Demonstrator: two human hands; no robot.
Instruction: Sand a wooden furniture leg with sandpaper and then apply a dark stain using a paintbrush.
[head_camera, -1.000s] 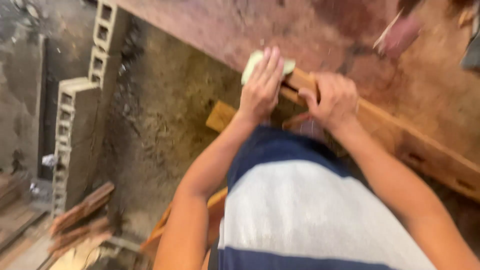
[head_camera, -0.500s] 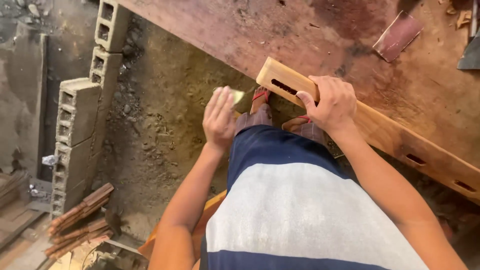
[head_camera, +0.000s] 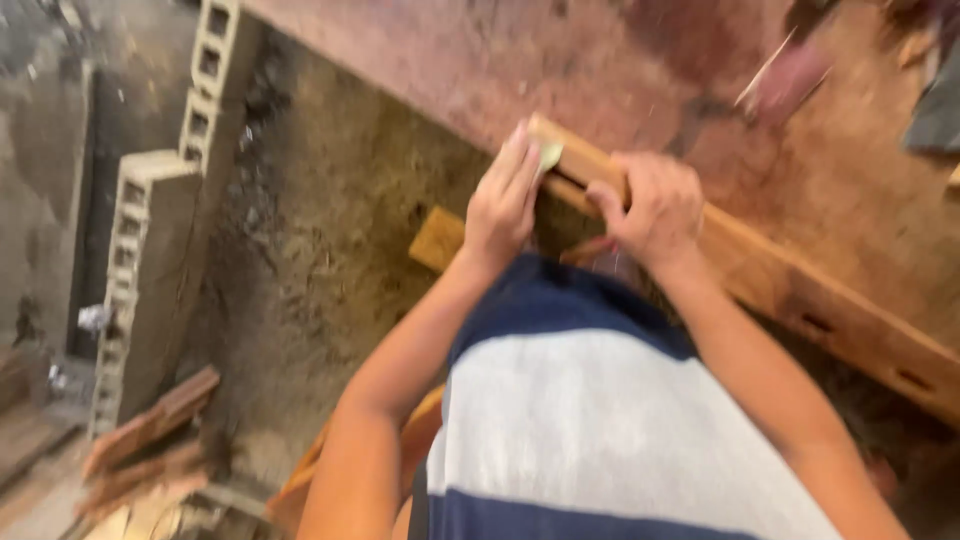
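Our left hand (head_camera: 505, 205) lies flat, fingers together, pressing a small pale-green folded pad (head_camera: 549, 155) against the end of the long light-brown wooden beam with slots (head_camera: 760, 275); it looks like sandpaper, though blur hides detail. Our right hand (head_camera: 655, 205) is clamped over the beam's top edge just beside it, steadying it on the reddish-brown worktop (head_camera: 420, 60). We judge the rubbing underway at the near end only; the beam's far length looks untouched.

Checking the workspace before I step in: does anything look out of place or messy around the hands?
Wood offcuts lie scattered on the dirt floor by the concrete blocks. Left hand and right hand rest on the slotted beam.
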